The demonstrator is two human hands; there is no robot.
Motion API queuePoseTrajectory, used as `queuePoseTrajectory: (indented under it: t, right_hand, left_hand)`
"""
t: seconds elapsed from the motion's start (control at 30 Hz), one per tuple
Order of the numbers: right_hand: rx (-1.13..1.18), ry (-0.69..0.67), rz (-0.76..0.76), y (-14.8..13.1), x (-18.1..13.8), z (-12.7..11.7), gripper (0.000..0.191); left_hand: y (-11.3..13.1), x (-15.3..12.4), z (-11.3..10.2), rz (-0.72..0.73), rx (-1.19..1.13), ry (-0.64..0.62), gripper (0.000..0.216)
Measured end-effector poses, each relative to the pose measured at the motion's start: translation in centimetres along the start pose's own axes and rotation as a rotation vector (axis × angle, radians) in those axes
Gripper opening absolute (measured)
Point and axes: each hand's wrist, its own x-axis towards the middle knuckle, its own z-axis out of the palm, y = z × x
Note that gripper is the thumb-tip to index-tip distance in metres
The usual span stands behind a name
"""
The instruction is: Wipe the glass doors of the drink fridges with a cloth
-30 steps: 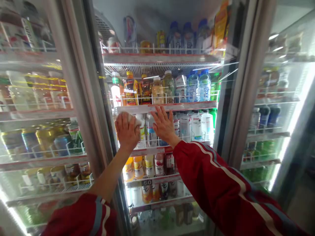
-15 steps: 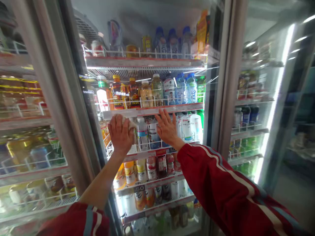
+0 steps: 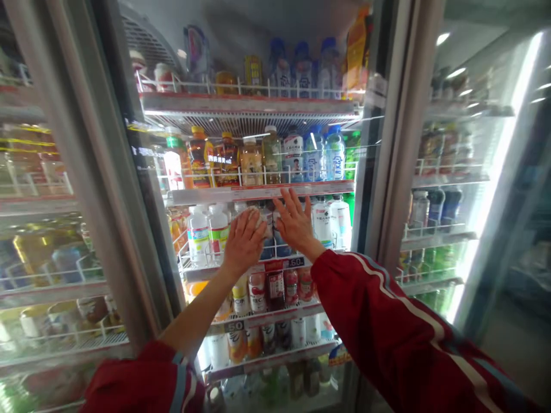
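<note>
A glass cooler door point(image 3: 148, 152), marked by light reflections, is in front of me. My left hand point(image 3: 243, 244) is over a crumpled pale cloth point(image 3: 257, 218) and presses it on the glass, near the middle. Much of the cloth is hidden beneath the fingers. Just to the right, my right hand point(image 3: 297, 225) lies on the glass with fingers spread and nothing in it. Behind the hands, through the glass, stand white-capped bottles point(image 3: 198, 236) on a wire-fronted shelf.
Metal door frames point(image 3: 404, 149) run up both sides. More shelves hold tea bottles point(image 3: 198, 155), blue-capped bottles point(image 3: 334, 152) and red drinks point(image 3: 258, 289). Neighbouring cooler doors stand left and right, with a bright light strip point(image 3: 523, 86) on the right.
My left hand has slid right with the cloth, from near the door's left side to beside my right hand. The right hand stays in nearly the same place.
</note>
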Motion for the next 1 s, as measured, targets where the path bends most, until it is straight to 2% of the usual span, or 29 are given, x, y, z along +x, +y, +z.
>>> queuePoseTrajectory:
  t: [0.13, 0.2, 0.4, 0.5, 0.6, 0.7, 0.77, 0.83, 1.0]
  right_hand:
    - [0.019, 0.017, 0.002, 1.1, -0.4, 0.0, 0.047]
    - [0.031, 0.006, 0.001, 1.4, -0.6, 0.1, 0.047]
    - [0.031, 0.023, -0.019, 1.6, -0.7, 0.1, 0.045]
    - [0.036, 0.018, -0.023, 1.7, -0.8, -0.2, 0.044]
    - [0.04, 0.002, -0.009, 2.1, -1.0, -0.5, 0.045]
    - [0.027, 0.01, 0.015, 3.0, -1.4, -0.7, 0.044]
    - [0.022, 0.029, 0.023, 3.6, -1.6, -0.8, 0.044]
    - [0.032, 0.046, 0.029, 3.9, -1.8, -0.9, 0.043]
    - [0.14, 0.05, -0.043, 2.5, -1.2, -1.4, 0.043]
  left_hand:
    - [-2.1, 0.7, -1.0, -0.173, 0.042, 0.13, 0.036]
    - [-2.1, 1.2, -1.0, -0.203, 0.046, 0.154, 0.037]
    - [1.1, 2.0, 1.0, -0.053, 0.068, 0.149, 0.035]
    - [1.5, 1.9, 1.4, -0.03, 0.05, 0.14, 0.034]
    - [0.2, 2.1, 0.9, -0.023, 0.004, 0.133, 0.034]
    - [-1.5, 3.0, 0.1, -0.132, -0.008, 0.201, 0.037]
    - [-1.9, 3.9, 0.1, -0.211, 0.001, 0.255, 0.039]
    - [-1.1, 4.9, 0.6, -0.22, -0.009, 0.261, 0.041]
    - [2.6, 5.8, 2.4, -0.111, -0.112, 0.145, 0.058]
